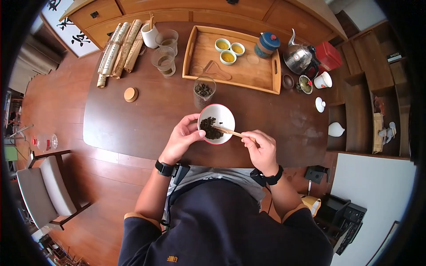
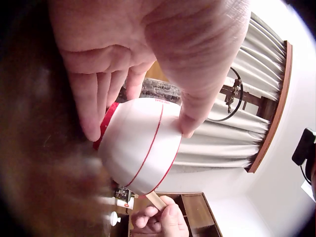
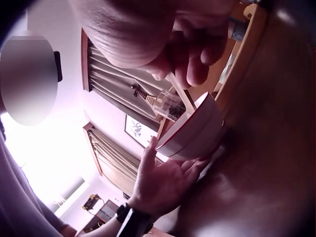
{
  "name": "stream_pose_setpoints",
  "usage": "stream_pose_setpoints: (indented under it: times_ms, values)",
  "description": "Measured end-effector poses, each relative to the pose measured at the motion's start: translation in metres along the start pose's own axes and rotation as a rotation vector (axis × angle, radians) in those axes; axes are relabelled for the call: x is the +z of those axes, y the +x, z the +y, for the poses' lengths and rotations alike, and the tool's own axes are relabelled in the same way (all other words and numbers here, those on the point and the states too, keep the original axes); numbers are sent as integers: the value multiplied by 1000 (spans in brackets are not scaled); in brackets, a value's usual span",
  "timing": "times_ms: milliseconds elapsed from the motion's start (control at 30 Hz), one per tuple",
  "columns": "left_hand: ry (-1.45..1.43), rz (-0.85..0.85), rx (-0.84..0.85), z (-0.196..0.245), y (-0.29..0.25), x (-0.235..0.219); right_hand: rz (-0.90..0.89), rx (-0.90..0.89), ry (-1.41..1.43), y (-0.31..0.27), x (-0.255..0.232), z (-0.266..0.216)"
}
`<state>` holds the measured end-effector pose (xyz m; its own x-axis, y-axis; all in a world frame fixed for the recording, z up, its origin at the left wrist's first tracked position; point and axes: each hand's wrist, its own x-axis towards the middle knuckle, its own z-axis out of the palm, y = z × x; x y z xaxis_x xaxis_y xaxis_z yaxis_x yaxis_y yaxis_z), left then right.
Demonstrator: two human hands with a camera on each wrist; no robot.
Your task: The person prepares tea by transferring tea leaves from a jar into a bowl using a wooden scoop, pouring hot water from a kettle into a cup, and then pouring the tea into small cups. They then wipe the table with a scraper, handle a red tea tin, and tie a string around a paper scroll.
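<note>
My left hand [image 1: 183, 136] holds a white bowl [image 1: 225, 114] with a red rim, thumb on one side and fingers on the other. The bowl is tilted, and dark dry tea leaves [image 1: 207, 127] lie against its left and lower wall. A slim wooden tea pick [image 1: 231, 131] is pinched in my right hand [image 1: 262, 148], its far end among the leaves. In the left wrist view the bowl's outer side [image 2: 140, 140] hides the leaves. Just beyond the bowl stands a clear glass [image 1: 205, 80] with more dark leaves inside.
A wooden tray [image 1: 188, 55] bears three small tea cups [image 1: 228, 57] and a blue lidded jar [image 1: 268, 44]. To its right are a steel kettle [image 1: 298, 57], a white mug [image 1: 323, 80] and a white lid [image 1: 320, 104]. Two glasses [image 1: 164, 62], bamboo scrolls [image 1: 120, 48] and a round wooden lid [image 1: 131, 94] lie left.
</note>
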<state>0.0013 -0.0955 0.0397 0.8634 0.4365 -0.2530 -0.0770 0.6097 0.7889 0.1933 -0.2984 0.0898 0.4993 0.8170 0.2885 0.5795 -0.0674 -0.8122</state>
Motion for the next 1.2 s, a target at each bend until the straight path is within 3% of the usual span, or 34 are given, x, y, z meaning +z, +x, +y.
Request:
stream_pose_setpoints:
  times_ms: [267, 400, 567, 767, 1200]
  values:
    - [3, 8, 12, -3, 1, 2, 71, 586, 541, -12, 26, 21]
    - [37, 1, 21, -4, 0, 4, 65, 721, 754, -6, 29, 24]
    - [56, -28, 22, -8, 0, 2, 89, 746, 849, -2, 27, 27]
    - [25, -9, 30, -7, 2, 0, 126, 625, 704, 2, 18, 23]
    - [13, -50, 15, -4, 2, 0, 175, 689, 919, 27, -8, 11]
